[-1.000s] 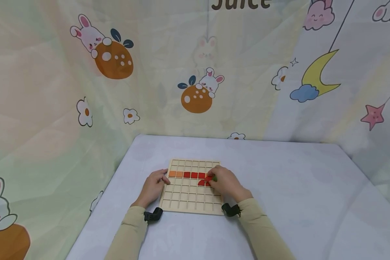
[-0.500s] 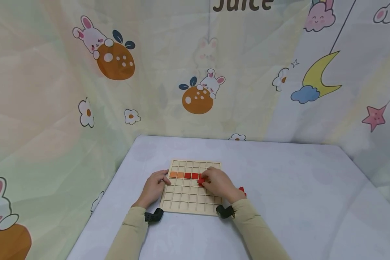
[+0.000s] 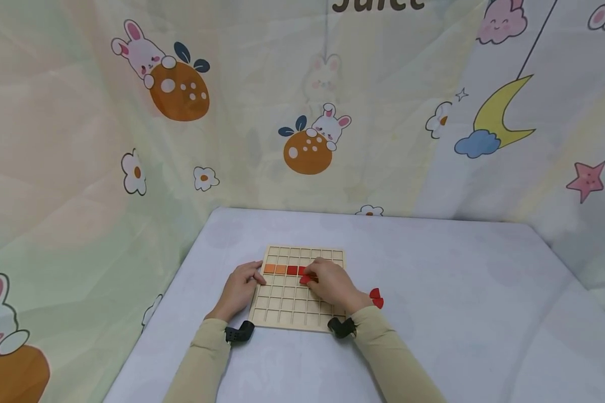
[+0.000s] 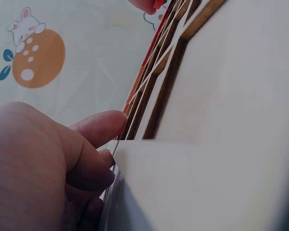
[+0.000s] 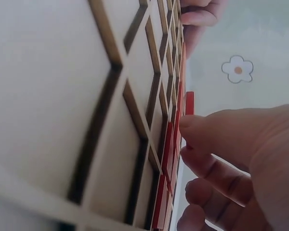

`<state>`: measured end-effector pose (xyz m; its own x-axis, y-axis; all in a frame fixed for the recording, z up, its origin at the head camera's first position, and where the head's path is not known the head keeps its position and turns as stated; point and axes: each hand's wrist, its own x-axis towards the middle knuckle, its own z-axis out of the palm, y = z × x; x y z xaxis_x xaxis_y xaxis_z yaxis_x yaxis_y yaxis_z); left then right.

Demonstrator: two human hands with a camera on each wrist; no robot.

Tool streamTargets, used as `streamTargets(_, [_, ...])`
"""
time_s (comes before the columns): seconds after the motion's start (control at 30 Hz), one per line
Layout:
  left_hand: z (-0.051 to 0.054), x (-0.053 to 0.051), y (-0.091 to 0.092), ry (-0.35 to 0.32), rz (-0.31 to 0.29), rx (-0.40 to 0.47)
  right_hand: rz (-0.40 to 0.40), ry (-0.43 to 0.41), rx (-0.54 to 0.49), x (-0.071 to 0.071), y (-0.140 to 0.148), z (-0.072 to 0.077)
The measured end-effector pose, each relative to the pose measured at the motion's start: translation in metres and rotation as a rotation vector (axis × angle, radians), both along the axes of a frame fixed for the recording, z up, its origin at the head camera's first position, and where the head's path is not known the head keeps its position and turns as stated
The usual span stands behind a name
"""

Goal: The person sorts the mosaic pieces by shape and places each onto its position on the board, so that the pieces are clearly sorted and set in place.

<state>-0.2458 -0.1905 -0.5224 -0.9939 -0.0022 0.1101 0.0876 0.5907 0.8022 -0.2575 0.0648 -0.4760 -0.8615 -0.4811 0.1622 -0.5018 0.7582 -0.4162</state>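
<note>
A light wooden grid board [image 3: 282, 313] lies on the table, with orange tiles [image 3: 275, 269] and red tiles [image 3: 292, 270] in one row of its cells. My left hand [image 3: 239, 288] holds the board's left edge; in the left wrist view, its fingertips [image 4: 116, 122] touch that edge. Over the middle of the board, my right hand [image 3: 330, 282] pinches a small red piece [image 5: 190, 102] between thumb and index finger. Part of a red piece [image 3: 305, 279] shows left of those fingers. The right hand covers the row's right part; the right wrist view shows more red tiles [image 5: 168, 149] in the grid.
Red pieces [image 3: 376, 298] lie on the white table [image 3: 464, 302], right of the board and beside the right wrist. A printed cloth [image 3: 383, 168] hangs behind the table and on its left.
My right hand has moved left along the board. Red pieces beside the right wrist have come into view, and a green bit by the hand no longer shows. The left hand stays put.
</note>
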Motion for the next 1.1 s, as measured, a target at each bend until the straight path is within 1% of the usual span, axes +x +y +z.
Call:
streamTargets(0.13, [-0.0004, -0.0003, -0.0002, -0.002, -0.001, -0.002, 0.006, 0.018, 0.006, -0.0006, -0.0014, -0.0029])
streamTargets(0.23, [-0.0004, -0.0003, -0.0001, -0.004, 0.0, -0.003, 0.019, 0.018, 0.002, -0.0001, -0.0025, -0.0046])
streamTargets(0.47, [0.0001, 0.0004, 0.0005, -0.008, 0.002, 0.006, 0.019, 0.021, -0.003, 0.0017, -0.0042, -0.0075])
streamTargets(0.63, [0.0003, -0.0002, 0.0005, 0.002, 0.004, 0.005, 0.023, 0.034, -0.009, 0.0015, -0.005, -0.0077])
streamTargets(0.77, [-0.0007, -0.0017, 0.0009, 0.003, 0.005, 0.002, 0.025, 0.022, -0.009, 0.002, -0.0043, -0.007])
streamTargets(0.87, [-0.0009, -0.0016, 0.0012, 0.0, 0.005, -0.002, 0.012, 0.003, -0.012, 0.0026, -0.0028, -0.0063])
streamTargets(1.1, [0.0001, -0.001, 0.0006, 0.0, 0.008, -0.005, -0.041, 0.0, -0.014, -0.0002, 0.0042, -0.0051])
